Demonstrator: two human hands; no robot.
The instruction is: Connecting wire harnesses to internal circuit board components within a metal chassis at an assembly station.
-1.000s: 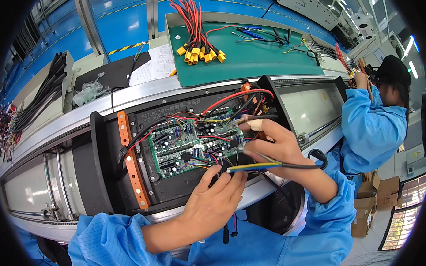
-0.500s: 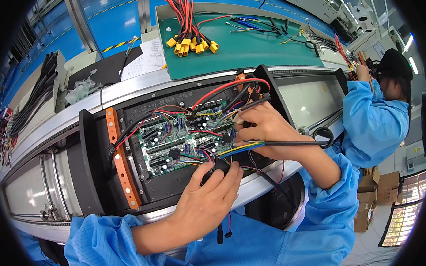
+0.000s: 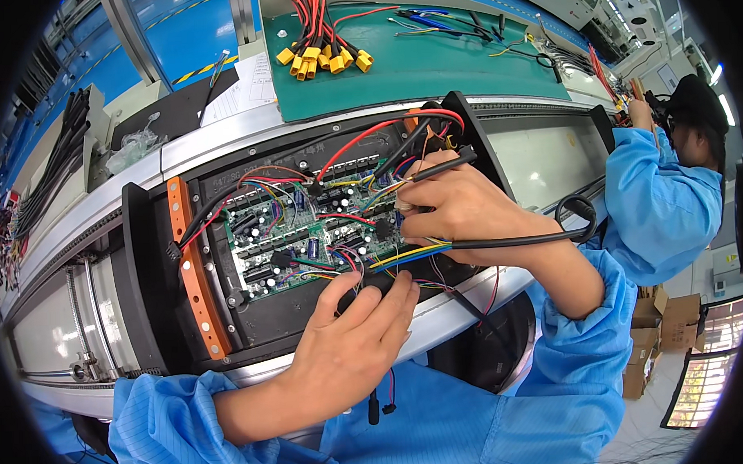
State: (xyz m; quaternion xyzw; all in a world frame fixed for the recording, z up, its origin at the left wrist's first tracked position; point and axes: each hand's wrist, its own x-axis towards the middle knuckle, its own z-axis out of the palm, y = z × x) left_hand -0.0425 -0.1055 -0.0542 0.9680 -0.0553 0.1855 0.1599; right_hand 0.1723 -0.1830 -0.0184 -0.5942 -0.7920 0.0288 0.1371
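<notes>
Green circuit boards [image 3: 306,226] crowded with capacitors and coloured wires lie in a black fixture [image 3: 260,330] in front of me. My right hand [image 3: 465,208] is over their right side, fingertips pinched together at the board; what they grip is hidden. A black cable [image 3: 443,166] with thin wires fanning from its end passes over those fingers. Under that hand runs a thicker black cable [image 3: 511,242] with yellow, blue and green wires. My left hand [image 3: 354,331] rests at the boards' near edge, fingers apart and slightly bent, fingertips beside thin wires.
An orange bar [image 3: 194,267] edges the fixture's left end. Beyond the rail, a green mat [image 3: 431,70] bears a bundle of yellow connectors [image 3: 316,60] on red and black wires. Black cables [image 3: 58,161] lie far left. A co-worker in a blue sleeve [image 3: 645,206] works at right.
The fixture and mat sit slightly further left and higher in the picture. My right hand stays pinched at the boards, and my left hand remains at their near edge.
</notes>
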